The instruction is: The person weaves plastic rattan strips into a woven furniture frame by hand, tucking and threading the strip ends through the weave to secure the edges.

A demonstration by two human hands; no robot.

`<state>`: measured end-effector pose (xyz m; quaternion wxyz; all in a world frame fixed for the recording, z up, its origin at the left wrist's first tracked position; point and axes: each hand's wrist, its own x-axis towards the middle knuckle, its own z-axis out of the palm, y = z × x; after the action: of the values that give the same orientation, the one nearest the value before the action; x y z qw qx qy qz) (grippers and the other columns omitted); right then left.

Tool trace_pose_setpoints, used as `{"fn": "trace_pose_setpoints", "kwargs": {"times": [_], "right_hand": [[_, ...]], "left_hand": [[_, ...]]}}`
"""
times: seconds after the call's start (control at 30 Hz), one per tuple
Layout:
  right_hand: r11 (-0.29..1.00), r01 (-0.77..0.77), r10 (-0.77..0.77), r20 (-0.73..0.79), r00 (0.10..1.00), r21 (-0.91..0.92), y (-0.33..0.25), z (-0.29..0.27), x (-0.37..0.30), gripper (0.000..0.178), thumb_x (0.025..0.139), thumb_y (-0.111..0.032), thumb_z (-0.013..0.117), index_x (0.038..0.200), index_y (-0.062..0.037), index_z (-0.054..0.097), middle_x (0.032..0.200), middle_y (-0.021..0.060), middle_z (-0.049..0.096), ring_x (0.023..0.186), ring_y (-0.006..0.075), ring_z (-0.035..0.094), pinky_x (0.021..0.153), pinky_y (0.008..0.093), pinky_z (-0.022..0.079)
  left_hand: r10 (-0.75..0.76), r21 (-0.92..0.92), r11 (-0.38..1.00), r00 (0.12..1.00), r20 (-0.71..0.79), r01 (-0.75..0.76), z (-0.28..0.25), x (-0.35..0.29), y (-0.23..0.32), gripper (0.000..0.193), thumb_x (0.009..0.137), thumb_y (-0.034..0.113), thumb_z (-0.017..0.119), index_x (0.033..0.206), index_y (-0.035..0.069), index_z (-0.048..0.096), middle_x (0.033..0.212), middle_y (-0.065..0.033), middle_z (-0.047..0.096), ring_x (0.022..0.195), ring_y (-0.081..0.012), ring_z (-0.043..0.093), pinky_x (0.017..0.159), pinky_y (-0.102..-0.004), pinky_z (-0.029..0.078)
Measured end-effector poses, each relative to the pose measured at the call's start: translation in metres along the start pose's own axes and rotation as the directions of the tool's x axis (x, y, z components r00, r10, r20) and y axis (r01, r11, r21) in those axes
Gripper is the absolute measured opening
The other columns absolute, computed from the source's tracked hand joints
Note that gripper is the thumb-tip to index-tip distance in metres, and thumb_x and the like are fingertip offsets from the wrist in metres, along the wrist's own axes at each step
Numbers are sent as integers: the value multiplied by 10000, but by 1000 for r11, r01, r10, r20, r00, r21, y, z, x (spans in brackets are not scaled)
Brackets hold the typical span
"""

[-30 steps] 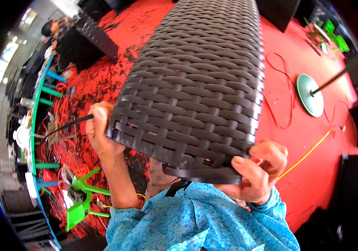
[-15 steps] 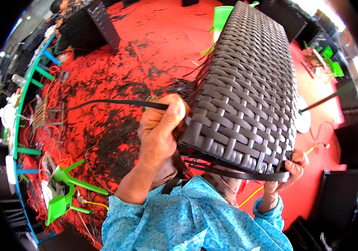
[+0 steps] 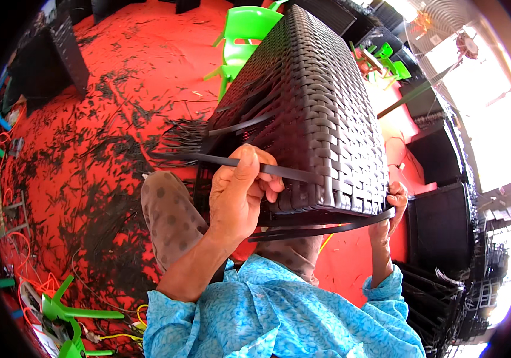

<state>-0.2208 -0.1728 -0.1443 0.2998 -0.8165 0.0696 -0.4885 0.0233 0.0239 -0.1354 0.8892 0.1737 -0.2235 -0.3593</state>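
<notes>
A dark brown woven wicker piece (image 3: 342, 137), box-shaped, stands tilted in front of me, with several loose strands (image 3: 187, 138) hanging from its left side. My left hand (image 3: 237, 191) is closed on a flat dark strip (image 3: 219, 160), pinched between thumb and fingers. That strip runs out of the weave near the lower front corner and trails off to the left. At the lower right edge my right hand (image 3: 394, 206) has its fingers wrapped around the corner, and a second flat strip (image 3: 351, 227) passes through it, curving beneath the near end.
Beyond the wicker stands a green plastic chair (image 3: 246, 36). Dark strip scraps (image 3: 109, 203) litter the red floor (image 3: 166, 36). Another green chair (image 3: 73, 322) lies at lower left near orange cords (image 3: 40, 283). Dark wicker pieces (image 3: 440, 230) line the right side, along with a fan (image 3: 466, 45).
The wicker piece has turned, so its left side with loose strands now shows. My left hand has moved lower with the strip; my right hand stays at the lower right corner. The view has shifted right.
</notes>
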Motion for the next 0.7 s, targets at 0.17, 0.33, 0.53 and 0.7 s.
{"fn": "trace_pose_setpoints", "kwargs": {"times": [0.17, 0.33, 0.53, 0.7], "right_hand": [[988, -143, 130, 177, 976, 64, -22, -29, 21, 497, 866, -533, 576, 958, -52, 492, 1093, 105, 432, 1018, 194, 426, 898, 356, 353], [931, -175, 246, 197, 949, -319, -68, -20, 80, 41, 890, 24, 532, 874, -3, 558, 962, 70, 546, 844, 125, 483, 773, 227, 377], [964, 33, 150, 643, 751, -264, -111, 37, 166, 159, 812, -73, 641, 961, -22, 665, 888, 78, 657, 738, 187, 603, 657, 318, 479], [937, 166, 251, 924, 289, -307, -112, 84, 183, 232, 851, -267, 646, 940, -56, 678, 771, 113, 649, 672, 256, 611, 599, 340, 472]], "left_hand": [[-80, -97, 992, 995, 62, 86, -2, 1, -16, 411, 1018, 321, 377, 788, 10, 516, 842, -102, 531, 667, -158, 575, 562, -265, 478], [-135, -104, 983, 981, 141, 150, 5, 3, -29, 396, 1021, 318, 365, 824, 8, 515, 846, -107, 541, 675, -159, 576, 578, -271, 482], [-171, 37, 985, 975, 139, 168, 17, 6, -35, 256, 1001, 220, 430, 885, 13, 525, 802, -92, 572, 650, -143, 570, 566, -255, 474], [7, 207, 978, 992, 126, -33, 20, 12, -13, 191, 982, 171, 467, 922, 0, 526, 759, -80, 578, 594, -113, 545, 511, -232, 442]]}}
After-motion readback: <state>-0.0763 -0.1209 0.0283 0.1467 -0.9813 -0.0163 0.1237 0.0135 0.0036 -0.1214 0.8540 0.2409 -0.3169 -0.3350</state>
